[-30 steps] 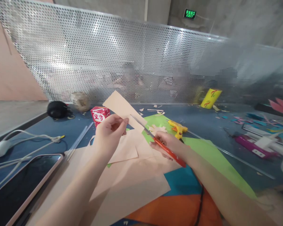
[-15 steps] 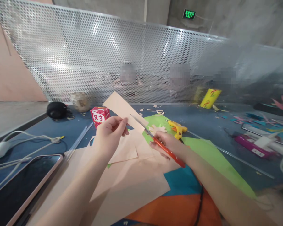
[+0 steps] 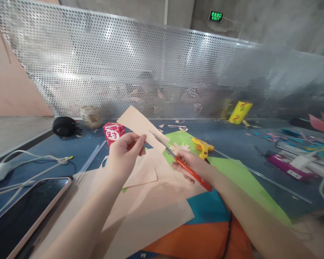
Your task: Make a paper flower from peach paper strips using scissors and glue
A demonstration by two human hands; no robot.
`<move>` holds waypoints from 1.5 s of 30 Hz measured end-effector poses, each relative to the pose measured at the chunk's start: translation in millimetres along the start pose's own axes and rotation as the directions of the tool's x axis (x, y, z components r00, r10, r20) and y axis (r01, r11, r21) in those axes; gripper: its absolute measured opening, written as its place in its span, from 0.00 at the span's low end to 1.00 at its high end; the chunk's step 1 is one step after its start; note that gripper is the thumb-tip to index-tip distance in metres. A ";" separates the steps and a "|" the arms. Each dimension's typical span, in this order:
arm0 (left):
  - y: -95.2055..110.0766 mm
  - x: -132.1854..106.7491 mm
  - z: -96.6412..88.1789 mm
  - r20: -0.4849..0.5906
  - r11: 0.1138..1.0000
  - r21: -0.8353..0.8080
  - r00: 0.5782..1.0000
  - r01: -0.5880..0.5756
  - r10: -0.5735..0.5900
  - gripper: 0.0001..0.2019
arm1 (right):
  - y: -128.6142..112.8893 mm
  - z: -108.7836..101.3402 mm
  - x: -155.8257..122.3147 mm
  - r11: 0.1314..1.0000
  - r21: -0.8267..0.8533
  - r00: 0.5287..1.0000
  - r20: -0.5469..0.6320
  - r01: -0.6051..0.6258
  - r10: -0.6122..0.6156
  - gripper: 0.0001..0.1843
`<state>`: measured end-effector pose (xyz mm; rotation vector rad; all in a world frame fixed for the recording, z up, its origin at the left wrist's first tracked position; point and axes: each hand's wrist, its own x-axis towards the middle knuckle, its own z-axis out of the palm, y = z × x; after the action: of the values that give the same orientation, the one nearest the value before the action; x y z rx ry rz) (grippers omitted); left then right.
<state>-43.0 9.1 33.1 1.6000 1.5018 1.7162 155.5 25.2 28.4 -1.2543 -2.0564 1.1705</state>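
My left hand [image 3: 123, 155] pinches a strip of pale peach paper [image 3: 139, 125] and holds it up above the table. My right hand [image 3: 190, 164] grips red-handled scissors [image 3: 182, 163], whose blades point up-left and meet the strip's right edge. Under both hands lie loose peach sheets [image 3: 145, 201], a green sheet [image 3: 232, 176] and orange and teal sheets [image 3: 205, 230]. A small peach flower-like cutout [image 3: 180, 147] lies on the green sheet just beyond the scissors.
A yellow glue gun [image 3: 203, 146] lies behind my right hand. A red carton [image 3: 113, 132], a black round object [image 3: 64, 126] and a perforated metal screen [image 3: 124, 64] stand at the back. A tablet [image 3: 21, 212] and white cables [image 3: 21, 165] lie left; coloured scraps right.
Almost nothing has moved. My left fingers have shifted slightly on the strip, and the scissors stay at its edge.
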 end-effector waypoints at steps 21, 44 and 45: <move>-4.1 1.6 0.1 0.058 0.997 -0.019 0.996 0.072 -0.071 0.09 | 1.1 3.0 3.1 0.997 -0.075 0.999 -0.028 0.021 -0.023 0.18; -0.2 0.3 3.1 0.114 0.984 -0.155 0.991 0.082 -0.065 0.14 | 1.2 2.4 2.2 0.995 -0.091 0.999 0.005 0.034 -0.033 0.18; -0.9 0.4 3.1 0.107 0.986 -0.143 0.992 0.083 -0.068 0.14 | 1.1 2.2 2.1 0.995 -0.093 0.999 0.006 0.033 -0.033 0.18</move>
<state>-40.7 11.1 31.9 1.5117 1.3374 1.6379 153.4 26.3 26.3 -1.2565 -2.1486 1.0751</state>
